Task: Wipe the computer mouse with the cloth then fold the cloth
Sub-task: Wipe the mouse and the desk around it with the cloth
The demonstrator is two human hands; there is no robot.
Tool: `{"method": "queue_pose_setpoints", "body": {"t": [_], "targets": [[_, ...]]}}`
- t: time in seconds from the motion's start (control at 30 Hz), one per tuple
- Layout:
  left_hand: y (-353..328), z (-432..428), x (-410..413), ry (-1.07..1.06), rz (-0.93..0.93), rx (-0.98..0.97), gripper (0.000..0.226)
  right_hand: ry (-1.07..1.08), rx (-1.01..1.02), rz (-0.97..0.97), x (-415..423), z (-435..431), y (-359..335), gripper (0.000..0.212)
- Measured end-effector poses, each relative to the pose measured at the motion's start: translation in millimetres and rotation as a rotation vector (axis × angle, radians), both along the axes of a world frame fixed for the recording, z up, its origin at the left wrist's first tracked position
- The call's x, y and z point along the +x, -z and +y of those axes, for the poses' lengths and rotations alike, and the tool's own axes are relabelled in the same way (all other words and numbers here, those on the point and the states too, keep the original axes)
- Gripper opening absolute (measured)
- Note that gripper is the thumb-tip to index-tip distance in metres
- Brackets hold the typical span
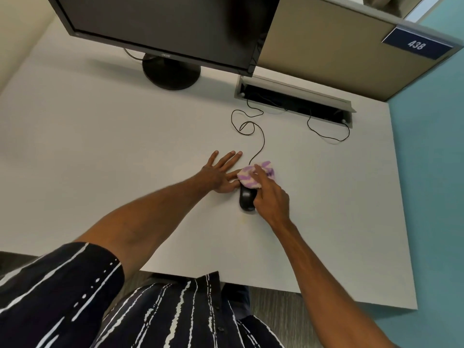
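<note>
A black wired computer mouse lies on the white desk, its front end covered by a purple-and-cream patterned cloth. My right hand presses the bunched cloth onto the mouse's front, fingers wrapped over the cloth. My left hand lies flat on the desk just left of the mouse, fingers spread, thumb touching the mouse's side. The mouse's black cable loops away toward the back.
A black monitor on a round stand is at the back. A cable slot is set into the desk at back right, below a beige partition. The desk's front edge runs near my body.
</note>
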State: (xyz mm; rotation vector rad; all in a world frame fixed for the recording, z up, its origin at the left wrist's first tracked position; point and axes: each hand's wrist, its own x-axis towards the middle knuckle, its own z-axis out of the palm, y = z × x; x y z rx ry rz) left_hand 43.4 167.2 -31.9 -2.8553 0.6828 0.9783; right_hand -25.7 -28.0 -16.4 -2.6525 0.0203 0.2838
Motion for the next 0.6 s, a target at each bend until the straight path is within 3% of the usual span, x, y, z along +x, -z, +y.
{"method": "queue_pose_setpoints", "body": {"t": [0.13,0.37,0.5,0.6], "targets": [[2,0,-1,0.001,-0.006,-0.045,0.067,0.018,0.066,-0.089,-28,-10,4,0.054],[0,3,-1,0.014,-0.013,-0.063,0.065,-0.065,0.015,-0.26,-88,-22,11,0.062],[0,2,-1,0.02,-0.014,-0.064,0.065,-0.153,0.065,-0.269,-117,-40,14,0.062],[0,3,-2,0.022,-0.014,-0.072,0.065,-0.103,0.115,-0.377,-119,-50,10,0.057]]}}
